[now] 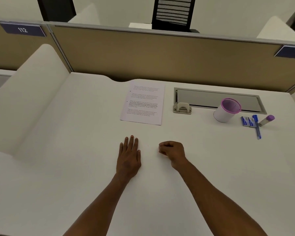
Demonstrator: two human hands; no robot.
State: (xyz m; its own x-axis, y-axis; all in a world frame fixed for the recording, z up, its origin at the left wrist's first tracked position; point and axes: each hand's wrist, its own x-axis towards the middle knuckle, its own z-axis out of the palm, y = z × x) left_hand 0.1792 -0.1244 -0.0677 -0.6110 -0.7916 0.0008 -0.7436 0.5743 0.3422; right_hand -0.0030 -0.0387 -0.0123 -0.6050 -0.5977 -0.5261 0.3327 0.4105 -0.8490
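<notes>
Head view: a person is resting the left hand (129, 157) flat, fingers straight, and the right hand (172, 153) curled, seemingly empty, on the desk (75, 150); the printed sheet (142, 103) is lying just ahead, apparently awaiting a forward reach.

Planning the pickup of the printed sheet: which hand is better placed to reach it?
Probably the left. The left hand lies flat on the desk, fingers straight, pointing at the printed sheet. The right hand is curled, farther right of it.
</notes>
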